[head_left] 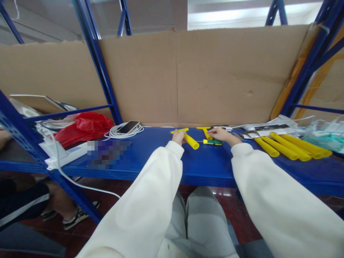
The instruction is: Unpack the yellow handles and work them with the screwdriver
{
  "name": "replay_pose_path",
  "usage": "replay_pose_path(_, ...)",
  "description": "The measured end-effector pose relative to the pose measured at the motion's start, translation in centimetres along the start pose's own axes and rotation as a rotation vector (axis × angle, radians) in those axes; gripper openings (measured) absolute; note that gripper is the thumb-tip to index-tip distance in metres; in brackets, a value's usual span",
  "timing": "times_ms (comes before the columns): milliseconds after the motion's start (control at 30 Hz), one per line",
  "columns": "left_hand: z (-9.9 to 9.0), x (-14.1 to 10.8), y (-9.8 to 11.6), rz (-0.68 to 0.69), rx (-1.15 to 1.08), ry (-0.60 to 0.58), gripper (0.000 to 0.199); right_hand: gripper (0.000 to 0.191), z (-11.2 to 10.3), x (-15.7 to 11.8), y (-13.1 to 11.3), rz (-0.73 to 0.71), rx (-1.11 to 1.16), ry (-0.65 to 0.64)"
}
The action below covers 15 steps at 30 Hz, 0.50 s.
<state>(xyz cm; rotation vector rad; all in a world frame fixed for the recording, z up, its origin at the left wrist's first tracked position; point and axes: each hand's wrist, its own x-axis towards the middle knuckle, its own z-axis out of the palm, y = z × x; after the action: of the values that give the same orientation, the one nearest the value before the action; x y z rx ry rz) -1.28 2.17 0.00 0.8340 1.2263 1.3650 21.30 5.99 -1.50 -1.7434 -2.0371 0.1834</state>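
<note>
My left hand [179, 137] is closed around a yellow T-shaped piece [191, 141], its thick round handle pointing down to the right. To the right, my right hand [219, 133] has its fingers pinched at the edge of a second yellow T-shaped piece [207, 133]; whether it grips that piece or something small is too fine to tell. Below my right hand, a green and yellow screwdriver [213, 142] lies on the blue shelf [206, 161], its shaft pointing left.
Several yellow handles [290, 146] lie at the right beside plastic packages [274, 126]. Left of my hands are a phone [128, 127] on a coiled white cable [137, 132], a red bag [86, 127] and a white power strip [72, 154]. Cardboard [215, 75] stands behind. Another person's legs [59, 193] are lower left.
</note>
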Motion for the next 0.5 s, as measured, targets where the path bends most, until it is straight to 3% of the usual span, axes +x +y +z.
replay_pose_path(500, -0.05, 0.17, -0.23, -0.007, -0.007, -0.015, 0.069, 0.040, -0.04, -0.10, -0.43, -0.034, -0.002, -0.071)
